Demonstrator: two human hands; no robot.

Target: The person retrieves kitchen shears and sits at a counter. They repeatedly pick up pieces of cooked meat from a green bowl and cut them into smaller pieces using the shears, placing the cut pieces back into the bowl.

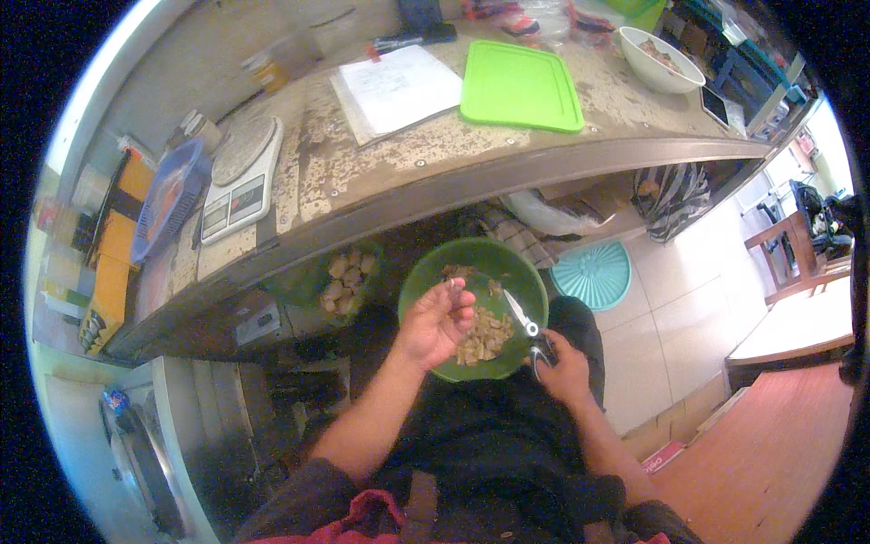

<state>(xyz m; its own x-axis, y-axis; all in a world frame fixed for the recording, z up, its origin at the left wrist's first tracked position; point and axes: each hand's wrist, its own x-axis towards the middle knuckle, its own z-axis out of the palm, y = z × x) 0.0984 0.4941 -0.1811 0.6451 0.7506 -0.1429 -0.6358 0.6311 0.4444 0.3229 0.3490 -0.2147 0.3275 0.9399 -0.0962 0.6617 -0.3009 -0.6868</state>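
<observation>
Scissors (531, 330), pointed blades (517, 310), round bowl (426, 273), lumpy chunks (485, 340)

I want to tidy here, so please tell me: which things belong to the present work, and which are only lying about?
In use:
scissors
green basin
brown pieces inside it

Apparently just lying about:
bright green lid
kitchen scale
papers
white bowl
blue basket

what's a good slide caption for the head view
Left hand above a green basin of pale brown pieces, right hand holding scissors.
</observation>
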